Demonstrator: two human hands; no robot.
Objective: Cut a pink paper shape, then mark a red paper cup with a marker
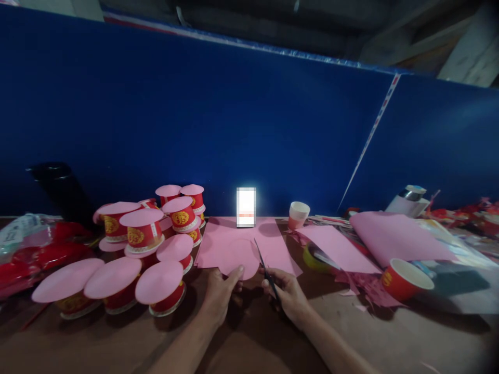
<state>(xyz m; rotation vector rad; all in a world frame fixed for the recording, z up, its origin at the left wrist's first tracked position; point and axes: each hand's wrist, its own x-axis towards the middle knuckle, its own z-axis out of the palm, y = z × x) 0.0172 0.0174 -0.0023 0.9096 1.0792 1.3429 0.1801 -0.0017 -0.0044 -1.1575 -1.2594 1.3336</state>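
Note:
A round pink paper disc (242, 258) is pinched by its lower left edge in my left hand (223, 291), thumb on top. My right hand (286, 292) is closed round a pair of dark scissors (265, 267), whose blades point up and away just right of the disc. Beneath and beyond the disc lie pink paper sheets (210, 236) on the brown table (249, 343). To the left stand several red paper cups (145, 238) with gold prints, some stacked, topped with pink paper pieces like the cone (159, 281) in front.
A bright upright screen (246, 208) stands at the back of the sheets. On the right are a white-and-red cup (299, 214), a red cup (406, 280) lying tilted, pink scraps (380, 292) and a curved pink sheet (397, 236). A black bottle (58, 189) and red plastic bags (47, 249) sit far left.

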